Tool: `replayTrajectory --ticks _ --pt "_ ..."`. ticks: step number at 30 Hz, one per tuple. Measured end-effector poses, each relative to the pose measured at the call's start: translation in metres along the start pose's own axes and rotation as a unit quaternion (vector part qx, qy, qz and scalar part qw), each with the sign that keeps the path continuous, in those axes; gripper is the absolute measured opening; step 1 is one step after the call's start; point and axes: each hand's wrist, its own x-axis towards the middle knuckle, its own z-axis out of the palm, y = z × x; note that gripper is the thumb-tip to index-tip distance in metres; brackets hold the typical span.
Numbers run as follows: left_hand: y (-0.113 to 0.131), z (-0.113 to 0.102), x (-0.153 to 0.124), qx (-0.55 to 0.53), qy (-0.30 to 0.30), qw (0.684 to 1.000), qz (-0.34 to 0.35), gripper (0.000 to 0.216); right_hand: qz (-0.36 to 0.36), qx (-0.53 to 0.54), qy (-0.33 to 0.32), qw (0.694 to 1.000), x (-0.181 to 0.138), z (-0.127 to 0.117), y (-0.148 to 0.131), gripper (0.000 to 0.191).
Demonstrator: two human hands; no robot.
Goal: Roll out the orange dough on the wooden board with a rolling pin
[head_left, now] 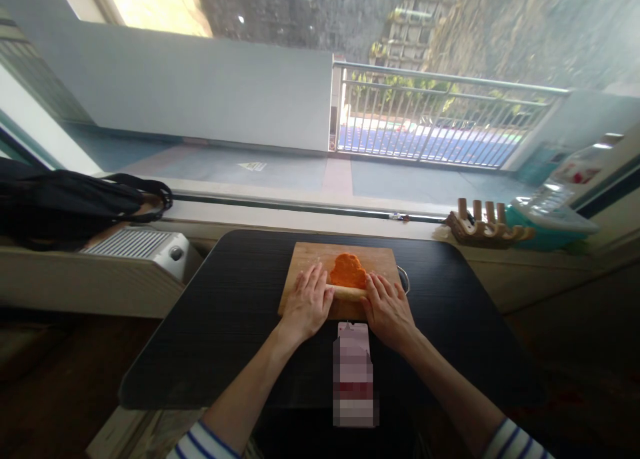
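Left hand: my left hand (306, 303) lies flat and unclenched, fingers stretched toward 12 o'clock, palm pressing the left end of the rolling pin (347, 291). It wraps around nothing.
Right hand: my right hand (387, 309) is spread the same way, palm down on the pin's right end, at 3 o'clock of the other hand.
Rolling pin: it lies crosswise from 9 to 3, and only its middle shows between my hands.
Orange dough: the orange dough (348, 270) is a flattened patch at 12 o'clock of the pin and touching it, on the wooden cutting board (310, 255).
Board: it sits mid-way across the black table (235, 312).
Step in hand: rolling out, I judge — the pin is at the dough's near edge.
Next move calls for: equal weight from both palms, so the pin runs straight toward 12 and the board does not skid.
Around: a blurred carton (353, 372) stands at 6 o'clock of the board, between my forearms — a radiator (135, 245) at 10, a wooden rack (483, 224) at 2.
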Motion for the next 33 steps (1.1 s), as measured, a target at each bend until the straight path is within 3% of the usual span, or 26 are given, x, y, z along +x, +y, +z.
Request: replayTrajectory --ticks 8,13,19,25,33 --pt "-0.008 -0.001 -0.011 -0.01 0.006 0.999 0.042 0.057 -0.056 -0.001 0.037 0.998 -0.007 0.005 0.008 0.043" --pt "-0.014 -0.01 -0.006 -0.057 -0.047 0.997 0.03 0.035 -0.123 0.017 0.026 0.992 0.011 -0.015 0.022 0.031" --pt "-0.003 -0.016 0.002 -0.057 -0.022 0.998 0.004 0.032 -0.172 0.038 -0.022 0.984 0.05 -0.036 0.043 0.03" --pt "0.01 -0.013 0.001 -0.056 0.006 0.998 -0.005 0.028 -0.227 0.065 -0.082 0.968 0.081 -0.034 0.062 0.032" --pt "0.001 0.0 0.001 -0.047 0.012 0.999 -0.025 0.03 -0.243 0.088 -0.11 0.96 0.102 -0.027 0.057 0.035"
